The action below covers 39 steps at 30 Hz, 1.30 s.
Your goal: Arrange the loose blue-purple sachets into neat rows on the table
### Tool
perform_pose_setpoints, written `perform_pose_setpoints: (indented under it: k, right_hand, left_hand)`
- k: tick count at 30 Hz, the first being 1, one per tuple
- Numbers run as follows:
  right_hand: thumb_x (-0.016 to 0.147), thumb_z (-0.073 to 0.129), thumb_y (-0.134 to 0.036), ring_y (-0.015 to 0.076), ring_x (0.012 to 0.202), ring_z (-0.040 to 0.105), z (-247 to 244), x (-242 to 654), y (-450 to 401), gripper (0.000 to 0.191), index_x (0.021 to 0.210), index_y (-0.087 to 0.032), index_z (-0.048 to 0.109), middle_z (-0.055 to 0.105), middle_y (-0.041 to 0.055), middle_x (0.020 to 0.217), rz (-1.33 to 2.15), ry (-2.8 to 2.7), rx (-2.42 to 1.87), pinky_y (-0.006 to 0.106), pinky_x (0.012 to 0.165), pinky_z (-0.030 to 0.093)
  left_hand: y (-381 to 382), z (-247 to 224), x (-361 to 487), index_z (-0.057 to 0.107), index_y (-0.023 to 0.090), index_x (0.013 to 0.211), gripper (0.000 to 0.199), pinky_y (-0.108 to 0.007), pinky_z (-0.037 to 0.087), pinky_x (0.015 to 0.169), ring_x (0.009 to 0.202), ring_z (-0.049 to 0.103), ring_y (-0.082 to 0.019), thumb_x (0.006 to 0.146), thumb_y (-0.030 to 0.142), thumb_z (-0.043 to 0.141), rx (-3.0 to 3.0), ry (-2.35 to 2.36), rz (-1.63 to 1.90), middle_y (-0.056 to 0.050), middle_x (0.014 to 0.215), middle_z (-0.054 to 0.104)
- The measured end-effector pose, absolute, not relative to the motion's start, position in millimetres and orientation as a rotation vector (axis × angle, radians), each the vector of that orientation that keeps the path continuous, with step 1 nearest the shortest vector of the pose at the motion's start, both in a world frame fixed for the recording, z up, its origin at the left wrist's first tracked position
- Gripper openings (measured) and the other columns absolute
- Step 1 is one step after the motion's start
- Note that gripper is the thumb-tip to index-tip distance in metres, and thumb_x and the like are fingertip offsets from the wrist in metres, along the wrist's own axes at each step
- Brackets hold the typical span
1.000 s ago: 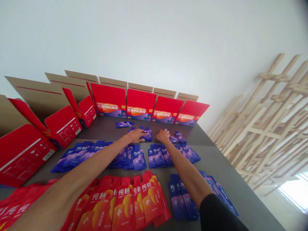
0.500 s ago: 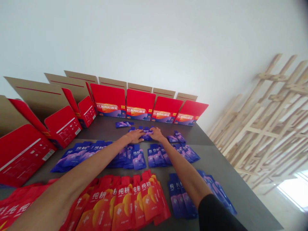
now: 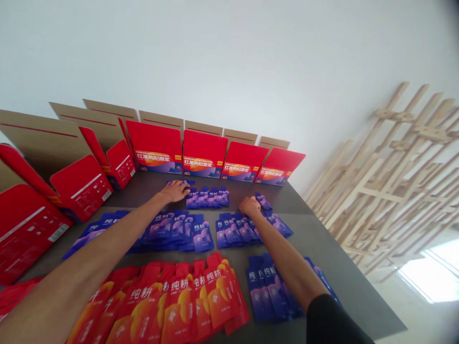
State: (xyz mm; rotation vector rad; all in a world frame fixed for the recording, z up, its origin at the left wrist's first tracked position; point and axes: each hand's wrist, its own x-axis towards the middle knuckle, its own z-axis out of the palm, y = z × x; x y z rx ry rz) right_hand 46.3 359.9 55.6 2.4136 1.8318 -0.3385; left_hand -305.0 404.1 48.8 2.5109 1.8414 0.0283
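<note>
My left hand [image 3: 175, 191] rests at the back of the table over a blue-purple drink pouch [image 3: 188, 182], fingers stretched out and partly covering it. Just right of that hand lies a fanned row of blue-purple pouches [image 3: 208, 198], touched by neither hand. Farther right, my right hand [image 3: 250, 206] is closed, its fingers curled down where a pouch lies mostly hidden under them. Another blue-purple pouch [image 3: 264, 201] shows beside its knuckles. Nearer to me are more fanned groups, a left one [image 3: 201, 234] and a right one [image 3: 234, 231].
Open red cartons [image 3: 154, 148] with raised flaps line the back and left of the grey table [image 3: 351, 286]. Red-orange pouches [image 3: 175, 306] lie in front, with more blue-purple pouches [image 3: 267, 291] to their right. Wooden racks [image 3: 387, 191] stand beyond the right edge.
Both hands have left the middle back row of pouches, which now lies uncovered. My left hand went left to the single pouch; my right hand went right to the small group. The view shifted slightly.
</note>
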Motion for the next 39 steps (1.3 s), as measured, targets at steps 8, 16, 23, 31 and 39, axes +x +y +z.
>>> perform_pose_setpoints:
  k: [8, 16, 23, 31, 39]
  right_hand:
    - [0.101, 0.060, -0.029, 0.0356, 0.142, 0.055, 61, 37, 359, 0.056, 0.153, -0.009, 0.055, 0.051, 0.0262, 0.154, -0.156, 2.100, 2.190, 0.043, 0.117, 0.045]
    - [0.104, 0.055, -0.060, 0.0388, 0.142, 0.053, 53, 35, 371, 0.068, 0.153, -0.013, 0.054, 0.048, 0.0261, 0.155, -0.231, 2.074, 2.362, 0.048, 0.112, 0.047]
    - [0.094, 0.069, -0.045, 0.0381, 0.146, 0.047, 47, 35, 381, 0.077, 0.157, -0.008, 0.046, 0.043, 0.0278, 0.156, -0.361, 1.931, 2.575, 0.044, 0.114, 0.044]
    - [0.102, 0.051, -0.048, 0.0352, 0.138, 0.055, 48, 29, 380, 0.069, 0.160, -0.012, 0.040, 0.042, 0.0243, 0.155, -0.586, 2.103, 2.695, 0.043, 0.116, 0.043]
    - [0.102, 0.055, -0.049, 0.0342, 0.140, 0.054, 46, 7, 366, 0.073, 0.163, -0.012, 0.040, 0.044, 0.0216, 0.157, -0.494, 2.317, 2.319, 0.039, 0.119, 0.040]
  left_hand:
    - [383, 45, -295, 0.050, 0.020, 0.160, 0.067, -0.043, 0.031, 0.126, 0.155, 0.042, -0.032, 0.104, 0.054, 0.058, 2.731, 1.370, 0.003, -0.015, 0.168, 0.047]
    - [388, 37, -276, 0.057, 0.019, 0.151, 0.059, -0.039, 0.041, 0.120, 0.145, 0.056, -0.032, 0.101, 0.048, 0.067, 2.808, 1.166, 0.071, -0.017, 0.155, 0.061]
    - [393, 39, -283, 0.059, 0.021, 0.149, 0.048, -0.034, 0.041, 0.119, 0.145, 0.056, -0.028, 0.105, 0.039, 0.065, 2.820, 1.147, 0.062, -0.014, 0.155, 0.061]
    - [392, 34, -278, 0.057, 0.017, 0.151, 0.048, -0.036, 0.045, 0.116, 0.141, 0.058, -0.030, 0.108, 0.038, 0.060, 2.841, 1.197, 0.029, -0.017, 0.154, 0.059]
    - [387, 33, -253, 0.043, 0.018, 0.164, 0.071, -0.043, 0.038, 0.124, 0.149, 0.050, -0.032, 0.102, 0.041, 0.068, 2.943, 1.095, 0.096, -0.019, 0.163, 0.050]
